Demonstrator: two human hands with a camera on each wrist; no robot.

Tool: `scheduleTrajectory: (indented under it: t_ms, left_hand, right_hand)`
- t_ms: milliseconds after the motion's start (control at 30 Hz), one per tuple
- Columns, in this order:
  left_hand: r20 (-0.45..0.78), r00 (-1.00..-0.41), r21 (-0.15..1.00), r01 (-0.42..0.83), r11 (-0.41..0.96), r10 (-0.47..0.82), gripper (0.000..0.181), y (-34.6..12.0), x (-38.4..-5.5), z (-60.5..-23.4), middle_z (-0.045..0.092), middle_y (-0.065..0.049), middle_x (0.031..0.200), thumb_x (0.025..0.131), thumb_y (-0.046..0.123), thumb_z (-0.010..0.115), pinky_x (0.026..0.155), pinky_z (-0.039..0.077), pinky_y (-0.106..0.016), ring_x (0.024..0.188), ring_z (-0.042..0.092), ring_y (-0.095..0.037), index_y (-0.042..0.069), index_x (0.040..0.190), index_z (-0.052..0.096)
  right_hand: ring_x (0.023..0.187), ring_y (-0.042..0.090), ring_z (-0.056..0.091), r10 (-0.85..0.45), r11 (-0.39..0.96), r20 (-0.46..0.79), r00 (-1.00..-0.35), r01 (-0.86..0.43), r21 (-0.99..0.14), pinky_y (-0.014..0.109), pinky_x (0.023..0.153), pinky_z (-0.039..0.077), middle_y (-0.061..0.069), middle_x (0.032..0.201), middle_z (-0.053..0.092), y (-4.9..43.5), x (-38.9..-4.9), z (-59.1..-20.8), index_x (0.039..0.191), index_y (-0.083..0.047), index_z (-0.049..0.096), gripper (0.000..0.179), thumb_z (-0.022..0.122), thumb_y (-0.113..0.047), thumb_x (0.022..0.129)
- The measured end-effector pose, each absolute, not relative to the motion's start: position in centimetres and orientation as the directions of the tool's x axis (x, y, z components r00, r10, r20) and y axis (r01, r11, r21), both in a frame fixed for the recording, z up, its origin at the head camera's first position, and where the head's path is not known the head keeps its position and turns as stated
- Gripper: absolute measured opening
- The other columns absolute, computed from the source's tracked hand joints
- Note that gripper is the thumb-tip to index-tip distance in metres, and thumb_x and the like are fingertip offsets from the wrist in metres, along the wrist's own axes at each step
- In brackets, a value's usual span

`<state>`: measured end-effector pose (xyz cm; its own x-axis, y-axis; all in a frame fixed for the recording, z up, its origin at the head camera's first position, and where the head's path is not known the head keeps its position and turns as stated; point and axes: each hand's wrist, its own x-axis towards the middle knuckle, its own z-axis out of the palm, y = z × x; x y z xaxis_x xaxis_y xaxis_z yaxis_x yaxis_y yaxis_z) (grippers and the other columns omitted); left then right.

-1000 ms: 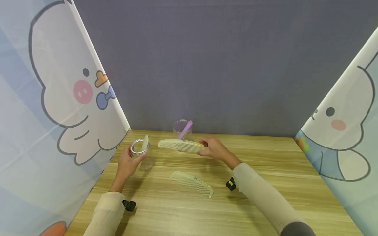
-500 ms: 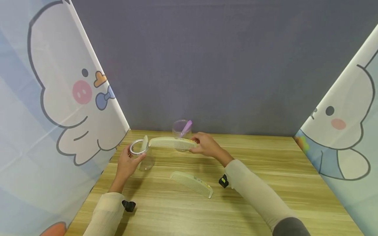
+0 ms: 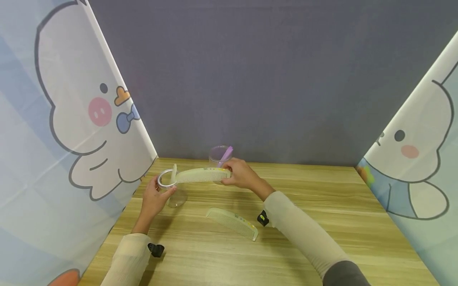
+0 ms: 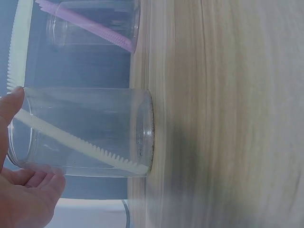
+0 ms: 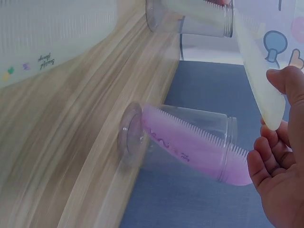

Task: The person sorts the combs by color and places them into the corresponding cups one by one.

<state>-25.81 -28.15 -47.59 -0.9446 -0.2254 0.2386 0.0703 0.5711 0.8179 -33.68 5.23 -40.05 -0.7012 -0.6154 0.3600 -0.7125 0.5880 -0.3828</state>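
My left hand grips a clear plastic jar near its rim, thumb on one side and fingers on the other. Inside that jar a pale green comb leans at a slant, its end sticking out past the rim. My right hand pinches a second pale green comb by one end, between thumb and fingers. This comb is held level above the table, its free end at the jar's rim; whether it touches the rim I cannot tell. A third pale green comb lies flat on the table.
Behind my right hand, near the back edge of the wooden table, stands another clear jar with a purple comb leaning in it. A dark panel rises at the back, with cartoon-printed cloths at the sides.
My right hand has moved left with its comb, bringing the free end from a gap right of the left-hand jar up to its rim. My left hand and jar have stayed put.
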Motion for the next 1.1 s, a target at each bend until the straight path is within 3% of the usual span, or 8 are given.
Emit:
scheduleTrajectory:
  t_ms: [333,600,733,867,1100]
  left_hand:
    - [0.236,-0.944,0.822,0.067,0.566,-0.231,0.087,-28.2,-26.0,-47.8,0.043,-0.033,0.148,0.088,0.032,0.082,0.118,0.039,-0.057,0.141,0.043,-0.048,-0.009,0.15,0.036]
    - [0.235,-0.942,0.817,0.058,0.574,-0.239,0.086,-28.2,-25.9,-47.9,0.045,-0.031,0.147,0.088,0.031,0.081,0.117,0.04,-0.056,0.14,0.044,-0.047,-0.008,0.15,0.036]
    - [0.231,-0.945,0.818,0.059,0.572,-0.232,0.086,-28.2,-25.9,-47.8,0.045,-0.031,0.147,0.089,0.032,0.081,0.118,0.038,-0.056,0.141,0.043,-0.047,-0.008,0.15,0.035]
    - [0.236,-0.945,0.822,0.068,0.565,-0.229,0.085,-28.2,-25.9,-47.8,0.045,-0.03,0.146,0.089,0.031,0.081,0.118,0.038,-0.056,0.141,0.043,-0.047,-0.008,0.149,0.036]
    - [0.235,-0.947,0.827,0.078,0.557,-0.217,0.085,-28.4,-26.0,-47.9,0.046,-0.031,0.144,0.088,0.03,0.081,0.118,0.038,-0.057,0.14,0.044,-0.048,-0.008,0.149,0.036]
  right_hand:
    - [0.073,0.01,0.052,-0.59,0.594,0.363,-0.722,-0.692,-0.41,0.024,0.066,0.046,0.002,0.085,0.065,3.5,-33.3,-38.7,0.114,-0.006,0.072,0.04,0.081,-0.031,0.084]
    - [0.07,0.009,0.06,-0.532,0.576,0.384,-0.755,-0.655,-0.489,0.02,0.063,0.052,0.001,0.086,0.072,1.3,-32.5,-37.6,0.123,-0.004,0.071,0.048,0.084,-0.031,0.085]
    - [0.075,0.012,0.066,-0.506,0.554,0.426,-0.75,-0.661,-0.506,0.019,0.065,0.053,0.003,0.089,0.074,0.2,-32.3,-37.0,0.124,-0.004,0.071,0.048,0.084,-0.029,0.085]
    - [0.087,0.017,0.074,-0.499,0.526,0.452,-0.739,-0.673,-0.521,0.022,0.076,0.059,0.008,0.101,0.076,-0.9,-32.1,-36.8,0.129,-0.002,0.068,0.049,0.081,-0.027,0.088]
    - [0.112,0.023,0.07,-0.592,0.462,0.356,-0.724,-0.666,-0.586,0.033,0.093,0.06,0.009,0.129,0.069,-1.8,-31.7,-36.7,0.149,-0.004,0.05,0.064,0.074,-0.028,0.095]
